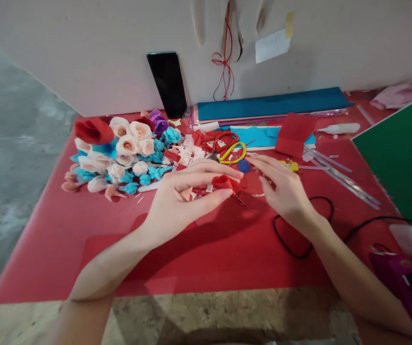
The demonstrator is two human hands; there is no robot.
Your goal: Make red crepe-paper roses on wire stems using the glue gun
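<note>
My left hand [177, 201] is closed, with thumb and fingers round a small red paper flower [223, 183]. A thin wire-like stem sticks out at its lower right. To the right, my right hand [281, 184] is held apart from the flower, fingers stretched out toward a small blue rounded piece [243, 166]. I cannot tell if the fingertips touch anything. Just beyond both hands lie scissors with yellow handles [236, 153], scissors with red handles [224, 139], and white and red paper scraps [191, 152].
Several paper flowers [128, 145] in white, blue, red and purple crowd the left. A phone [168, 85] leans on the back wall. Folded red paper [294, 134], blue sheets [263, 104], clear sticks [346, 177], a black cable [276, 230] and a green board [407, 153] stand or lie around.
</note>
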